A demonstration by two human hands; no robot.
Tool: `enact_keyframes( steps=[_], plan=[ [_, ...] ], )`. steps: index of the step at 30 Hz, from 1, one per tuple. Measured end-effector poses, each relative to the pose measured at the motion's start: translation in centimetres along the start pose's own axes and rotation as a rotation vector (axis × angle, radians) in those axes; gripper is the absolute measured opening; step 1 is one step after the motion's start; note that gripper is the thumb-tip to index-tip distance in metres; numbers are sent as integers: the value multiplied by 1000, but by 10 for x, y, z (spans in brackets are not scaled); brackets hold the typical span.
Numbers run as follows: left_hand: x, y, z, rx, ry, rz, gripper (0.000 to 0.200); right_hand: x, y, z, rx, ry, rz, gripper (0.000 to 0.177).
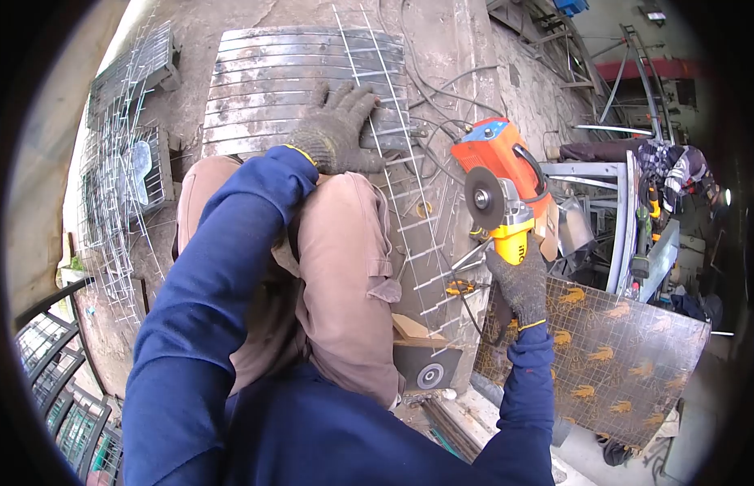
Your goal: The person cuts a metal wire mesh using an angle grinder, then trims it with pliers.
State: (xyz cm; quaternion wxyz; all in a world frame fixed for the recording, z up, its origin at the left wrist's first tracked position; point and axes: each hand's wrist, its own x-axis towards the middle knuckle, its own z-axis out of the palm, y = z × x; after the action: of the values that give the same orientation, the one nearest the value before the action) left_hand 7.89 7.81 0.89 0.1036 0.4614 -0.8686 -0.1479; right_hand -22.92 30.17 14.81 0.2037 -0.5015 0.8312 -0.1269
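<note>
My left hand (336, 130), in a grey knit glove, lies with fingers spread on the slatted metal plate (264, 89), beside a long welded wire ladder strip (397, 190). The gloved right hand (519, 283) is wrapped round the yellow body of an angle grinder (511, 239). A dark cutting disc (484, 197) faces up at the grinder's head. Just behind the grinder stands an orange machine (494, 150) with a black handle.
Wire mesh pieces (118, 178) are stacked on the left. A patterned sheet (608, 356) lies at the lower right, near a metal frame (624, 211). Another person (673, 166) is at the far right. Cables (442, 89) cross the floor. A loose disc (430, 375) lies by my knee.
</note>
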Motion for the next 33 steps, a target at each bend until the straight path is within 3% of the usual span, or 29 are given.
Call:
enact_keyframes(
  steps=[2,8,11,15,33],
  plan=[
    [-3,4,-5,-47,-86,28,118,6,-9,1,104,38,-53,57],
    [-3,3,0,-80,-52,28,117,36,-11,34,-4,-19,-2,58],
    [-3,0,0,-99,-55,47,120,45,-6,58,114,-25,-99,53],
    [-4,0,0,-86,-23,72,121,42,-19,63,135,-130,-86,52],
    [-3,3,-2,-127,-45,37,123,36,-20,74,49,-126,-115,57]
  ],
)
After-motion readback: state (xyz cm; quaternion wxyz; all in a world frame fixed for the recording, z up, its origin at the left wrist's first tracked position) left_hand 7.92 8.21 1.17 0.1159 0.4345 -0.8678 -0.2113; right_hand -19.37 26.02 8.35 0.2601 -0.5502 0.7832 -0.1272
